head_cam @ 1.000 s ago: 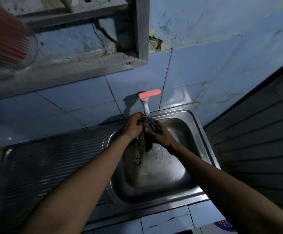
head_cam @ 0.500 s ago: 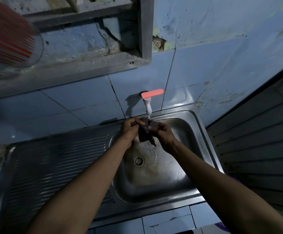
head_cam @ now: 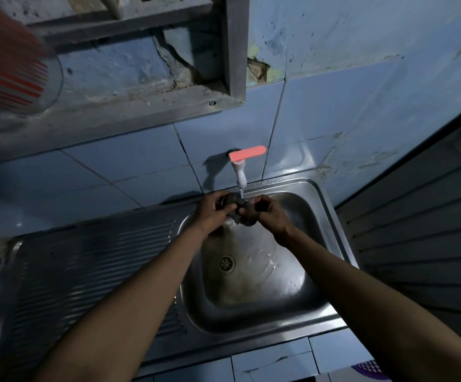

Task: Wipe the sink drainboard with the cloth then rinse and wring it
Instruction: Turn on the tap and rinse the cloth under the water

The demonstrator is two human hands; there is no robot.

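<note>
Right under the tap (head_cam: 239, 175), my left hand (head_cam: 212, 213) and right hand (head_cam: 267, 215) both grip the bunched cloth (head_cam: 237, 208) above the sink (head_cam: 331, 312) basin's back edge, drainboard (head_cam: 86, 271) lying left.

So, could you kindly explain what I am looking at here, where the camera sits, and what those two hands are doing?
There is no machine here: a person wears one wide-angle camera on the head, so you look forward and down along both forearms. The picture shows a steel sink set against a blue tiled wall, with a ribbed drainboard to its left and a drain in the basin floor. A white tap with an orange-pink lever is running. The left hand and right hand both grip a dark, bunched cloth directly under the stream, over the basin. Nothing lies on the drainboard that I can make out. At the upper left, a blurred red-striped object sits close to the camera; I cannot tell what it is.
</note>
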